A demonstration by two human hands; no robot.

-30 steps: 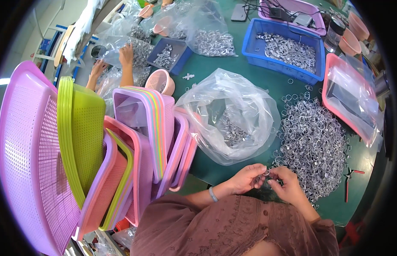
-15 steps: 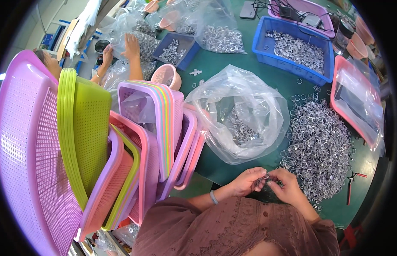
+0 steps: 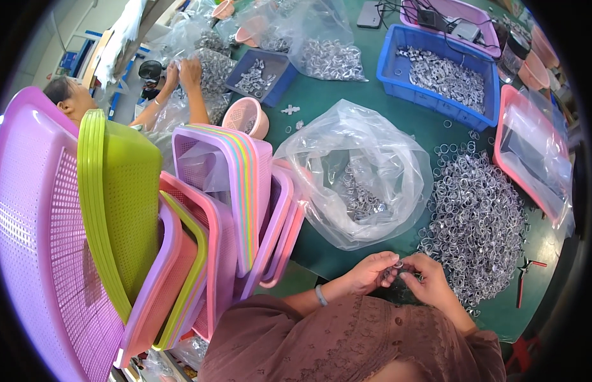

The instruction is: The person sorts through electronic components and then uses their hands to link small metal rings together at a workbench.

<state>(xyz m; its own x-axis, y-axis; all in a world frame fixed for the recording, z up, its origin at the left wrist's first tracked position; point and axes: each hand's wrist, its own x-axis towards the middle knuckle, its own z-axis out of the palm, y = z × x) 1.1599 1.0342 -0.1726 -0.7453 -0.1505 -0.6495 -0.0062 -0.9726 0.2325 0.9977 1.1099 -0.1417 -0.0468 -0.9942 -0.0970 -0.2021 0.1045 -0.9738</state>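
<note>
Co-worker's hands (image 3: 191, 71) at far left have drawn together; near, left hand (image 3: 370, 272) pinches ring (image 3: 398, 266) (grip of right hand (image 3: 427, 278) unclear), likely light, stiff, best held by rim.

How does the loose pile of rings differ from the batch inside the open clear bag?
The ring pile lies bare on the green table; the bagged batch sits inside the clear bag. The ring pile covers a visibly wider area than the bagged batch. Both are silvery heaps of many small pieces.
</note>
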